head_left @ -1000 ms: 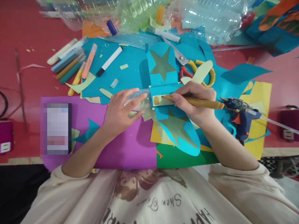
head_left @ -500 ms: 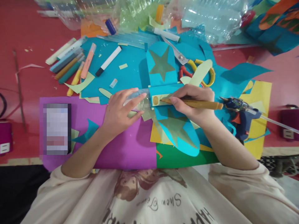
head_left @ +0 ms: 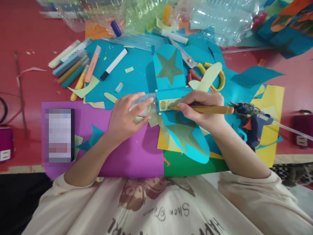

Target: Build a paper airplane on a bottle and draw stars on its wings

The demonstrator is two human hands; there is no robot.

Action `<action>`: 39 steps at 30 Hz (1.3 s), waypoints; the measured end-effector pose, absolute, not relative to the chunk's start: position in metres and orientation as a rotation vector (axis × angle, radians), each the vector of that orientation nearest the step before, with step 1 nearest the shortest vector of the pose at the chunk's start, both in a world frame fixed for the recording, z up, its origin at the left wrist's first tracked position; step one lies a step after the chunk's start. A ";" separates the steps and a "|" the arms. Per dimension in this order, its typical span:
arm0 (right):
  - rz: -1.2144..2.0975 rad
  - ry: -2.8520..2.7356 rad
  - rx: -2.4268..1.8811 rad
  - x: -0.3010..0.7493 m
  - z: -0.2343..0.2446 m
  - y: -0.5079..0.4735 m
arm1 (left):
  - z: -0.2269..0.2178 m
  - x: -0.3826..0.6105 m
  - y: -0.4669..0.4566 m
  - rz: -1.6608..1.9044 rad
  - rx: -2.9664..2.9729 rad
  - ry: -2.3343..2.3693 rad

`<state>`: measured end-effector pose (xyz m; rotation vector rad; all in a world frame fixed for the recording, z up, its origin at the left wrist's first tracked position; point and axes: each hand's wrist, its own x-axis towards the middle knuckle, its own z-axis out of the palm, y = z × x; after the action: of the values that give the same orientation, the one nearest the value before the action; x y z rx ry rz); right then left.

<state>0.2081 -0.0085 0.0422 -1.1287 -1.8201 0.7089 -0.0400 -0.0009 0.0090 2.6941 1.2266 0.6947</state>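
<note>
A clear plastic bottle (head_left: 146, 106) lies on its side, its right part wrapped in blue paper. My left hand (head_left: 127, 116) grips its bare end, fingers over the top and thumb along the near side. Wing-like blue paper pieces stick out from it, the far one (head_left: 168, 67) and the near one (head_left: 193, 140), each bearing a brownish star. On the wrap sits a pale yellow strip (head_left: 164, 105) with a filled brown circle and a second circle's outline. My right hand (head_left: 205, 106) pinches an ochre marker (head_left: 215, 109), its tip at the strip; my fingers hide the strip's right end.
Scissors (head_left: 189, 61) with red and yellow handles lie behind my right hand, a blue glue gun (head_left: 256, 125) to its right. Several markers (head_left: 73, 65) lie at the left, above a phone (head_left: 60, 135). Clear plastic bottles (head_left: 220, 19) line the back. Paper scraps are scattered around.
The marker tip has shifted very slightly to the right and down on the strip, with my right hand nearly still. My left hand and the bottle have not visibly moved.
</note>
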 end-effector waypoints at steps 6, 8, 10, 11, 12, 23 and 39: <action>0.739 -1.836 -1.130 0.209 0.043 -0.008 | 0.009 -0.040 -0.001 0.734 2.701 1.201; 0.770 -1.829 -1.163 0.209 0.044 -0.008 | 0.008 -0.041 -0.001 0.707 2.683 1.212; 0.790 -1.818 -1.177 0.209 0.044 -0.008 | 0.008 -0.041 -0.001 0.712 2.686 1.206; 0.795 -1.811 -1.174 0.210 0.044 -0.008 | 0.008 -0.041 -0.001 0.727 2.694 1.199; 0.798 -1.801 -1.171 0.210 0.043 -0.008 | 0.008 -0.041 0.000 0.745 2.702 1.193; 0.694 -1.596 -1.181 0.209 0.039 -0.010 | 0.008 -0.041 0.000 0.791 2.711 1.185; 0.693 -1.670 -1.290 0.204 0.041 -0.010 | 0.012 -0.039 -0.003 0.682 2.642 1.239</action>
<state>0.2042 -0.0101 0.0412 -1.2899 -1.6702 0.6934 -0.0394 -0.0029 0.0116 2.6420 1.2391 0.6818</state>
